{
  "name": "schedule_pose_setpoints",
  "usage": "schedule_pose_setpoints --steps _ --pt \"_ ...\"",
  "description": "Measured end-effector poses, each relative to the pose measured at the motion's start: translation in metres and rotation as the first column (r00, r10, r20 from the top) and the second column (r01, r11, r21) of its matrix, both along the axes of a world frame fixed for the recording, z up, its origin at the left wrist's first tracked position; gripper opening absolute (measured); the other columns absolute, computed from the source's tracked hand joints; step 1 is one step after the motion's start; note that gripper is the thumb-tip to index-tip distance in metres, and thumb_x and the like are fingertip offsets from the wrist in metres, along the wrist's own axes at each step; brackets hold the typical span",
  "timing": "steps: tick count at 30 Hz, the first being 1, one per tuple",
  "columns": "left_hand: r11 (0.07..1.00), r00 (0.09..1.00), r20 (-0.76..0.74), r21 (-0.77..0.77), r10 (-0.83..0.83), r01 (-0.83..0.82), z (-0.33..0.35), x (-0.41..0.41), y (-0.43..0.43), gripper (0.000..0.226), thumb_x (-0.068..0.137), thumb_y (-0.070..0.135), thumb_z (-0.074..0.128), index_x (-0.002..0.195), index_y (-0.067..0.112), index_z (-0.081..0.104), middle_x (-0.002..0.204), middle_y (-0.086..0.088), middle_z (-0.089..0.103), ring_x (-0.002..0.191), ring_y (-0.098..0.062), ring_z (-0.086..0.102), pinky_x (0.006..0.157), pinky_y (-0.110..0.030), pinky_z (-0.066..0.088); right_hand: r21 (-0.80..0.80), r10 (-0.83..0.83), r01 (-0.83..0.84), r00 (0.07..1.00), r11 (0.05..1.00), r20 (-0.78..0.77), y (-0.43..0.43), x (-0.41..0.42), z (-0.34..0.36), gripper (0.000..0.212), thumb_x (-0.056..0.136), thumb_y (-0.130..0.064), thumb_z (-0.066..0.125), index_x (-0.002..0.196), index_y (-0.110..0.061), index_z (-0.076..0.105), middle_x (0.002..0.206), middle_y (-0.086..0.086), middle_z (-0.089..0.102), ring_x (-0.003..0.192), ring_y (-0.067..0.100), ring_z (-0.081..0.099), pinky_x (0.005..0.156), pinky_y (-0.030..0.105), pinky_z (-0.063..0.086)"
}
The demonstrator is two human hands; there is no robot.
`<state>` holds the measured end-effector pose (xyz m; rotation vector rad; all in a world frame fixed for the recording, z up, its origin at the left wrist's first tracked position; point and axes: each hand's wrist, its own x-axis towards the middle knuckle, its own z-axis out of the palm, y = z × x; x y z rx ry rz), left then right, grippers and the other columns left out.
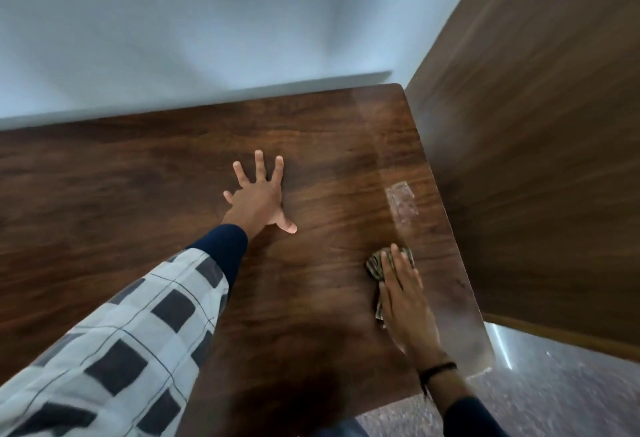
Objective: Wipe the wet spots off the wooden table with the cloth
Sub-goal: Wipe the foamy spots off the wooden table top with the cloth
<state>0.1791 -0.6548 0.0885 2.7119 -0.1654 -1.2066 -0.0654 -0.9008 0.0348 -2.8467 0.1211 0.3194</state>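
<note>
- Checked sleeve [121, 332] near left; left hand [258, 194] splayed flat on table [138, 176], empty.
- Right hand [405, 294] flat, fingers straight, pressing cloth [375, 265].
- Wet patch [401, 204] just beyond: sweep cloth over it with even pressure.

R hand [403, 298] flat on cloth [375, 265]; wet spot [401, 206] just beyond.

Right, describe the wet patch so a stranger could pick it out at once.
Start at the wooden table and follow its right edge, beside the brown panel. Just beyond the cloth under the right hand lies the wet patch: a pale, glassy cluster of droplets against plain dark grain.
</note>
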Motion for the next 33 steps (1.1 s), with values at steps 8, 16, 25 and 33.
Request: schedule_pose_setpoints --steps 8,16,25,33 --pt "1.0 0.999 0.047 0.02 -0.012 0.011 -0.009 -0.001 0.005 0.154 0.053 0.052 0.094 0.152 0.041 -0.024 0.154 0.004 -0.043 0.143 -0.045 -0.029 0.108 -0.076 0.014 -0.059 -0.043 0.048 0.996 0.997 0.084 0.012 -0.004 -0.005 0.054 0.109 -0.021 0.027 0.162 -0.009 0.021 0.171 0.009 0.012 0.158 0.022 0.008 0.126 0.042 0.022" --pt "0.999 0.998 0.06 0.038 0.0 -0.002 -0.009 -0.001 0.005 0.152 0.053 0.051 0.094 0.152 0.042 -0.022 0.156 0.005 -0.041 0.144 -0.044 -0.028 0.108 -0.076 0.013 0.018 -0.08 0.079 0.995 0.997 0.067 0.005 -0.128 -0.007 0.054 0.108 -0.026 0.029 0.161 -0.018 0.024 0.171 -0.002 0.009 0.158 0.016 0.011 0.128 0.03 0.005" --pt "0.996 0.994 0.096 -0.075 -0.048 0.055 0.013 -0.096 -0.035 0.137 0.059 0.052 0.091 0.156 0.042 -0.005 0.158 0.005 -0.037 0.144 -0.042 -0.029 0.108 -0.075 0.004 0.031 -0.084 0.081 0.991 0.996 0.105 0.007 -0.121 -0.007 0.052 0.108 -0.023 0.037 0.159 -0.015 0.032 0.169 0.002 0.02 0.156 0.019 0.017 0.127 0.039 0.016" --pt "0.993 0.993 -0.01 -0.008 -0.119 0.119 -0.001 -0.19 -0.074 0.145 0.065 0.042 0.091 0.153 0.034 -0.026 0.153 0.005 -0.045 0.143 -0.04 -0.033 0.113 -0.072 0.009 0.102 0.235 -0.251 0.961 0.963 0.148 -0.018 -0.14 -0.008 0.053 0.109 -0.028 0.035 0.16 -0.014 0.03 0.169 0.004 0.019 0.157 0.019 0.015 0.127 0.041 0.021"
